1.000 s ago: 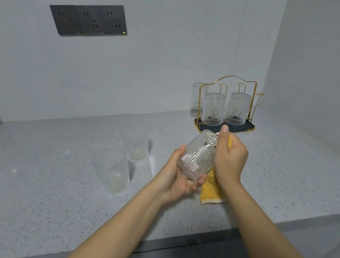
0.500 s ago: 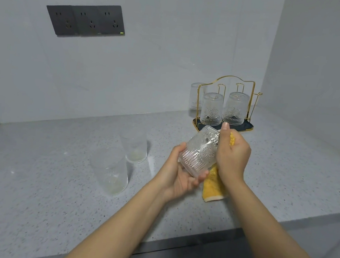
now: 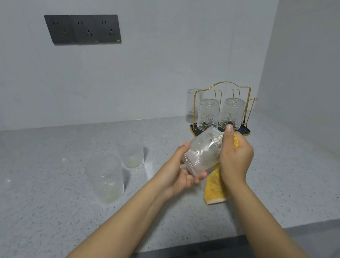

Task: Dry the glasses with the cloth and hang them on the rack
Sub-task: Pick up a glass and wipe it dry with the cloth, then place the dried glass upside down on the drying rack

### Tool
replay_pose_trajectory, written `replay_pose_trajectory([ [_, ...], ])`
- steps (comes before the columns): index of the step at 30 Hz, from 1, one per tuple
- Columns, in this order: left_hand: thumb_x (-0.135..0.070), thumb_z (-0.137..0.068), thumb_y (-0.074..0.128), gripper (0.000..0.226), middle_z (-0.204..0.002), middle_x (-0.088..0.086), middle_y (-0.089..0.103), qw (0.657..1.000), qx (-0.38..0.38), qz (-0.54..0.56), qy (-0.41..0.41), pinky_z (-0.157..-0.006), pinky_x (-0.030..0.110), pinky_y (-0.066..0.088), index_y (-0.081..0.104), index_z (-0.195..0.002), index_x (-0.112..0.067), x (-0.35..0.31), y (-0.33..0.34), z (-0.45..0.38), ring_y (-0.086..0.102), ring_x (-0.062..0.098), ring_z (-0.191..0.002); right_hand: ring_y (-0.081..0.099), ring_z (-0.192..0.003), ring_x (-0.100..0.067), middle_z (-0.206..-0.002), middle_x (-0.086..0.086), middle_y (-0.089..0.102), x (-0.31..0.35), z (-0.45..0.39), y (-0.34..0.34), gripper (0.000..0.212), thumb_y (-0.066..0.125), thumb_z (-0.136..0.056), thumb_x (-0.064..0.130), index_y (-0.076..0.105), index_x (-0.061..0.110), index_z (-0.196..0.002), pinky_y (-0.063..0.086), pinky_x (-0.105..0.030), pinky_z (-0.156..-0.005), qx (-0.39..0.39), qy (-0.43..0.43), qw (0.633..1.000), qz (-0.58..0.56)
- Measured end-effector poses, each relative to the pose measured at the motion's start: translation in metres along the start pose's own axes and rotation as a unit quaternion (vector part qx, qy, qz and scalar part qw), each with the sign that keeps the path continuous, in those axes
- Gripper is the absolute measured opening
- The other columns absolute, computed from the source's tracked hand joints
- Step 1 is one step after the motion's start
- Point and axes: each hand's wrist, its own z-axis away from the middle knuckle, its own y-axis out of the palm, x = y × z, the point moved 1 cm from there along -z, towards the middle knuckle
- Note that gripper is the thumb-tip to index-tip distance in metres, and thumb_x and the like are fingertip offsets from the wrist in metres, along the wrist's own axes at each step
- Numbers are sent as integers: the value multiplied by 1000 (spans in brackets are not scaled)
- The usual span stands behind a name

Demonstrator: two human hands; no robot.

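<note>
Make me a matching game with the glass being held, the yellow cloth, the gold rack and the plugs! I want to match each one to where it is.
Things:
1. patterned glass
2. yellow cloth
3. gold rack
4. sockets

Places:
A. on the wall
B. at the back of the counter, holding upside-down glasses
C. gripped by the left hand
D. in the right hand, hanging down

Pairs: 1-C, 2-D, 3-B, 4-A

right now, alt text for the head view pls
Left hand holds a tilted glass while the right hand wipes it with a yellow cloth. Behind, a gold rack holds upturned glasses; two glasses stand on the counter.
</note>
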Motion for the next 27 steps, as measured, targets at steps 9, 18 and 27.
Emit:
replay_pose_trajectory([
  [9, -15, -79, 79, 74, -138, 3, 43, 931, -21, -272, 243, -79, 12, 51, 29, -126, -42, 14, 11, -15, 58, 0, -113, 25, -43, -12, -45, 2, 26, -6, -33, -5, 54, 45, -95, 39, 24, 17, -50, 20, -25, -43, -67, 112, 989, 72],
  [18, -27, -84, 74, 55, -105, 7, 66, 972, -93, -150, 157, -52, 19, 46, 50, -132, -19, -30, 14, -49, 66, 13, -77, 33, -47, -9, -50, 2, 37, -25, -49, -19, 47, 43, -95, 38, 38, 13, -56, 29, -17, -44, -74, 43, 995, 48],
  [27, -44, -88, 65, 56, -110, 4, 65, 911, -143, -266, 280, -56, 18, 44, 45, -137, -24, -148, 51, -125, 62, 9, -77, 35, -39, -3, -46, 7, 33, -45, -94, -14, 49, 45, -96, 34, 31, 21, -51, 30, -15, -39, -79, 36, 996, 18],
])
